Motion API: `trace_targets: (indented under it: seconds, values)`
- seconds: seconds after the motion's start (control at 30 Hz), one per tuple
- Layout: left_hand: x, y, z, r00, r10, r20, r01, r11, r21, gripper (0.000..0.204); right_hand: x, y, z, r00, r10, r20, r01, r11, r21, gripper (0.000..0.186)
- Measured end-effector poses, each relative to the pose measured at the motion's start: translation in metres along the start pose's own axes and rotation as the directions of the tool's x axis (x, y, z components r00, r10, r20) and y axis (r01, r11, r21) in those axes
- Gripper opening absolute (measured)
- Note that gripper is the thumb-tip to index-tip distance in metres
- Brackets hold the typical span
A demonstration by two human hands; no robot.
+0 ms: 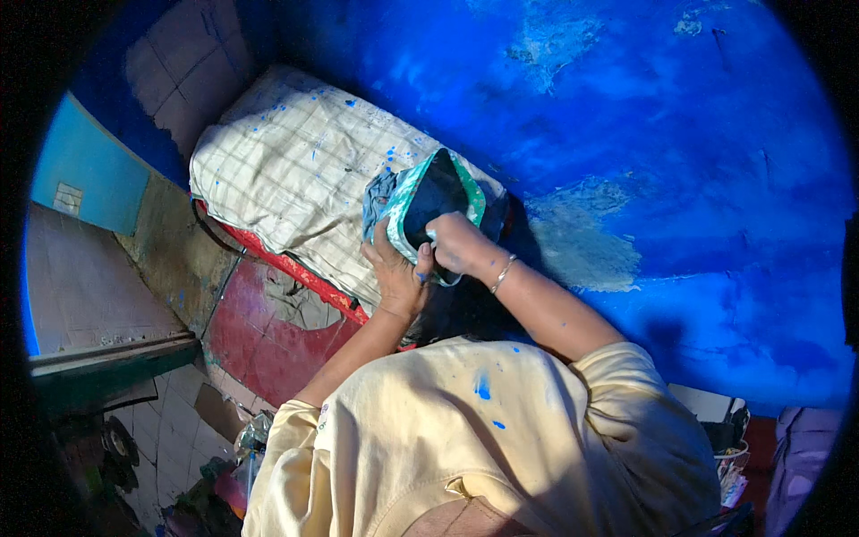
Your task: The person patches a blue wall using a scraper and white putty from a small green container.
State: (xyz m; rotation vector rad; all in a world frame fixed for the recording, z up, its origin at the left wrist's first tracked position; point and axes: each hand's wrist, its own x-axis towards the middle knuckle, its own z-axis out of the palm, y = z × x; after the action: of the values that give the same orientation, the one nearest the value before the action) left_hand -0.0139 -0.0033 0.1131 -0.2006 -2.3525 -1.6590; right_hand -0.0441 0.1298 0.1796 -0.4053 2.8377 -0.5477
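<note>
The pale yellow short-sleeved shirt (403, 421) of the person fills the lower middle, with blue paint smears on it. To the lower right, partly hidden by the sleeve, are a white openwork container (732, 454) and a purple cloth (799, 461). To the lower left, a heap of mixed clutter (255, 438), too small and dim to sort out, lies on light square floor tiles (174, 425).

Both forearms reach forward to a dark, open-mouthed pouch with a green-and-white patterned rim (436, 192). The pouch is just above the near part of a cloth covering; whether it touches that cloth cannot be told. The left hand (400, 276), marked with blue paint, has its grip clamped on the near left side of the pouch, thumb and fingers spread. The right hand (456, 243), below a thin metal bangle (503, 273), is at the mouth with its fingers curled; whether they are closed on anything cannot be told. A crumpled grey-blue cloth (379, 199) bulges at the left of the pouch.

Beyond lies a cream checked cloth with blue splashes (286, 174), draped over a long piece of furniture with a red side (300, 276). Dark red tiles (255, 327) show beside it.

Farthest off, a bright blue painted wall (662, 116) rises on the right, with rough greyish patches (586, 237).
</note>
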Motion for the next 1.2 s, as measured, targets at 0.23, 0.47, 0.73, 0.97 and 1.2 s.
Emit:
trace_targets:
  seconds: [0.23, 0.47, 0.73, 0.97, 1.2]
  values:
    - [0.004, -0.003, 0.002, 1.000, -0.008, 0.008, 0.008, 1.000, 0.029, 0.082, 0.030, 0.028, 0.029, 0.973, 0.205, -0.105, -0.225, 0.941, -0.251, 0.007]
    - [0.004, 0.003, -0.006, 0.999, 0.005, 0.040, -0.005, 1.000, 0.002, 0.082, 0.008, 0.002, -0.025, 0.987, 0.145, -0.070, -0.132, 0.978, 0.162, 0.006]
    - [0.005, -0.005, -0.003, 1.000, -0.026, 0.006, 0.027, 0.999, -0.018, 0.080, 0.007, 0.005, 0.015, 0.999, -0.018, -0.026, 0.020, 0.998, 0.058, 0.008]
    - [0.006, -0.006, -0.002, 0.999, 0.001, 0.036, -0.002, 0.999, 0.033, 0.081, 0.038, 0.033, 0.005, 0.950, 0.215, -0.227, -0.238, 0.968, -0.079, 0.012]
    - [0.007, -0.004, -0.006, 0.998, -0.014, 0.064, 0.015, 1.000, -0.009, 0.079, 0.012, 0.014, -0.004, 0.996, 0.052, -0.069, -0.046, 0.996, 0.078, 0.014]
